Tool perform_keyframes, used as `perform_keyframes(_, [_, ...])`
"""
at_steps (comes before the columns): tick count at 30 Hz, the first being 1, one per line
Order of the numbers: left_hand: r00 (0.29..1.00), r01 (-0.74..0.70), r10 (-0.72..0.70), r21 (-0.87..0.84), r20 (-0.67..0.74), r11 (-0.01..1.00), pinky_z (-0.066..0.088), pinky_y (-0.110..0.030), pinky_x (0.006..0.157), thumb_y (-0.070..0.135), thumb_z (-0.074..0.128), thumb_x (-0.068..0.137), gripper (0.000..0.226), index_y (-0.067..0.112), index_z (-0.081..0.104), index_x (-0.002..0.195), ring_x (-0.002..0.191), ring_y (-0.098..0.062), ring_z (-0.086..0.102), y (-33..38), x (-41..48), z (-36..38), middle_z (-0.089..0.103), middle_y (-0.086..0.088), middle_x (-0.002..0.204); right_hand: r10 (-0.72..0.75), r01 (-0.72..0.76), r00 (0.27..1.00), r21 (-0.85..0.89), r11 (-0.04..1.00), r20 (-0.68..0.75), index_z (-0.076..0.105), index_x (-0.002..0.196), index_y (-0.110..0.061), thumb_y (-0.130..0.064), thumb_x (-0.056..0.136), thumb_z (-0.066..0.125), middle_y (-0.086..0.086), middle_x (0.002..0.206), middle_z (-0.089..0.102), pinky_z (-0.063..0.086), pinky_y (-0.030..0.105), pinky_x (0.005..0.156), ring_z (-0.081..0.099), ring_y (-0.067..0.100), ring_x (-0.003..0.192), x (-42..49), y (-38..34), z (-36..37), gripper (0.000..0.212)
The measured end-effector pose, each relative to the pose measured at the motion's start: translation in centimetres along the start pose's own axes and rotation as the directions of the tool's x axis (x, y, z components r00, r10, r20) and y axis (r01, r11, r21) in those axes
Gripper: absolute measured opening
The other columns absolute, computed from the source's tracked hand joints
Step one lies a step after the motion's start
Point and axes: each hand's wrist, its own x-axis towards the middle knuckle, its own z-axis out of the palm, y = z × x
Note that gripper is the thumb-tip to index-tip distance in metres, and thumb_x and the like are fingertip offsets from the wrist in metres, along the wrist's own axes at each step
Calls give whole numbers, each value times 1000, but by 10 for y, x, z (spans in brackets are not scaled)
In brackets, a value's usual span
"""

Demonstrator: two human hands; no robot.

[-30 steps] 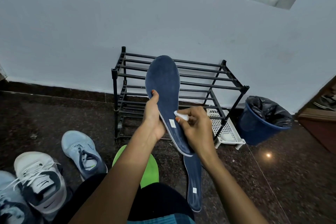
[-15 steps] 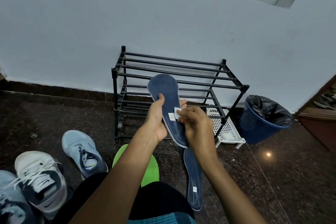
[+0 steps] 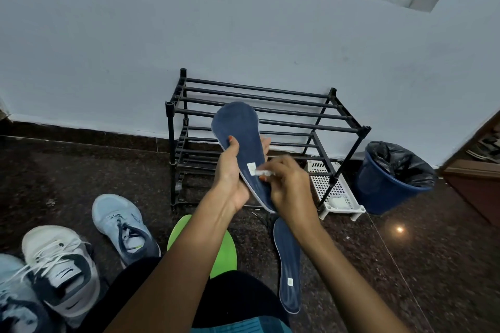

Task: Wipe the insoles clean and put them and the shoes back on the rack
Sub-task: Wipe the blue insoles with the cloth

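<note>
Insole [image 3: 240,130] gripped by left hand [image 3: 230,178], wipe [image 3: 261,171] pinched by right hand [image 3: 289,186]; blue bin [image 3: 378,192] holds black liner [image 3: 400,162].

A single head-worn wide-angle camera looks forward and down from in front of the black metal tube shoe rack [image 3: 169,138]; the rack lies near, mid-frame; the pale painted wall [image 3: 108,35] stands behind it.

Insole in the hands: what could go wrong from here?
The left hand grips the insole only around its middle, so pressure from the wipe pinched in the right hand could bend it or knock it loose. The small wipe might also slip out of that pinch. The second insole lies on the floor close to the person's leg, where it could get stepped on or dirtied.
</note>
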Motion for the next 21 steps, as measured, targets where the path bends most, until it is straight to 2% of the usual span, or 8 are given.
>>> perform_keyframes(3, [1000,13,-12,-13,24,1000,35,-35,98,45,15,101,61,0,44,131,134,-25,39,4,0,0,44,-17,141,14,-17,999,51,999,47,70,86,-1,21,72,57,2,83,57,35,-3,69,50,1,74,-16,-3,-1,29])
perform_keyframes(6, [996,50,-49,-21,76,999,36,-37,99,46,15,100,63,-1,41,133,134,-29,38,2,-5,3,44,-19,141,33,-28,999,105,994,-41,69,81,0,22,70,58,3,85,55,35,-3,70,49,-1,80,-13,-2,-1,27])
perform_keyframes(11, [995,28,-24,-47,98,999,45,-35,86,47,14,100,66,-4,41,133,131,-29,42,6,-5,2,46,-21,138,68,-53,993,145,988,-96,69,81,-1,21,73,55,1,86,57,37,-1,70,50,-2,80,-7,-6,4,27])
perform_keyframes(13, [993,41,-36,-41,113,998,49,-34,82,47,15,99,65,-2,49,124,120,-29,52,3,-5,2,56,-19,127,96,-75,983,133,988,-156,68,83,-2,17,76,56,5,85,61,34,-3,71,49,-4,79,-4,-8,5,24])
perform_keyframes(16, [994,55,-48,-69,102,996,57,-28,65,48,25,99,58,2,60,105,77,-23,69,-3,-5,2,69,-14,91,106,-77,972,144,987,-212,68,87,-2,12,78,60,8,87,65,34,-3,73,50,-3,79,9,-12,6,18])
perform_keyframes(17, [994,53,-45,-87,99,995,58,-27,63,48,27,98,57,2,60,107,74,-22,69,-3,-4,1,70,-13,90,99,-70,975,151,986,-197,68,89,-1,11,78,61,7,89,65,34,-3,74,50,-2,79,12,-15,6,18])
perform_keyframes(20, [986,38,-25,-75,164,996,52,-32,77,51,20,98,64,3,51,125,104,-22,62,2,-4,0,64,-12,118,93,-74,991,176,982,-101,69,91,-3,8,77,63,0,87,63,35,-2,74,51,-2,79,11,-21,7,19])
perform_keyframes(21, [985,25,-11,-80,170,997,50,-33,81,52,19,98,64,4,51,126,109,-21,59,3,-3,0,64,-10,119,104,-89,993,205,975,-63,70,89,-5,8,76,64,0,86,64,36,0,73,54,-1,78,7,-23,7,19])
